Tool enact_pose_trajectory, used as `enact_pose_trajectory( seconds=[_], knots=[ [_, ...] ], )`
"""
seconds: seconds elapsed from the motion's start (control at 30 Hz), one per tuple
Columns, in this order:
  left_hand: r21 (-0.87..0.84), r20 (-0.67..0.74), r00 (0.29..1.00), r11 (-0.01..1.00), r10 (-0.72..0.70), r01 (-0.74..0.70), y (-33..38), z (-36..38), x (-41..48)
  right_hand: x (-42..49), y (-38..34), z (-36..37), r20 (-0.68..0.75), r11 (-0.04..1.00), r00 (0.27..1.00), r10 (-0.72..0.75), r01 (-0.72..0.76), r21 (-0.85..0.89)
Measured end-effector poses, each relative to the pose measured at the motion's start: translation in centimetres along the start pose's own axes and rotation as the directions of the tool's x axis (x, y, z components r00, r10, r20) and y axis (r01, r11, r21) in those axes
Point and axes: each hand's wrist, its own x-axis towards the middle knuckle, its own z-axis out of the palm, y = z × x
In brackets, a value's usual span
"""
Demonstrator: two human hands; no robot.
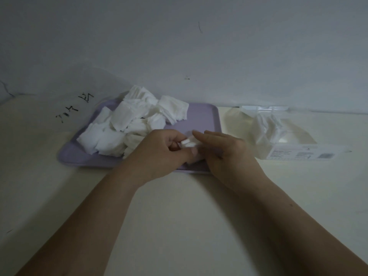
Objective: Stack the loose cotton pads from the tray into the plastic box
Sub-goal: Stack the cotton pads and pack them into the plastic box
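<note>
A lilac tray (205, 116) lies against the wall with a heap of loose white cotton pads (131, 124) filling its left and back part. Over the tray's front right part, my left hand (161, 152) and my right hand (225, 150) meet around a small stack of cotton pads (189, 143). My left hand's fingers curl round the stack and its thumb presses the near side. My right hand's fingers lie along the far side of the stack. To the right of the tray stands the clear plastic box (278, 136), with some white pads visible inside.
The cream table top (179, 216) stretches toward me under both forearms. A pale wall (179, 46) rises right behind the tray and box. Black handwriting (75, 108) marks the table left of the tray. A printed label (302, 154) is on the box's near side.
</note>
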Motion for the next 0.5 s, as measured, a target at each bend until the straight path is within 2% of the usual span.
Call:
enact_pose_trajectory(
  seconds=[0.1,0.2,0.5],
  knots=[
    [-0.024,-0.022,0.998,0.998,-0.059,0.058,0.31,-0.13,0.18,0.10,-0.25,-0.34,-0.052,0.997,0.997,0.058,-0.055,0.048],
    [-0.044,-0.033,0.993,0.993,-0.111,0.109,0.55,-0.10,0.26,0.09,-0.12,-0.42,-0.075,0.997,0.996,0.045,-0.040,0.059],
    [0.025,-0.050,0.996,0.997,-0.078,0.079,0.28,-0.16,0.14,0.00,-0.47,-0.69,-0.114,1.000,0.993,-0.022,0.025,0.019]
  ],
)
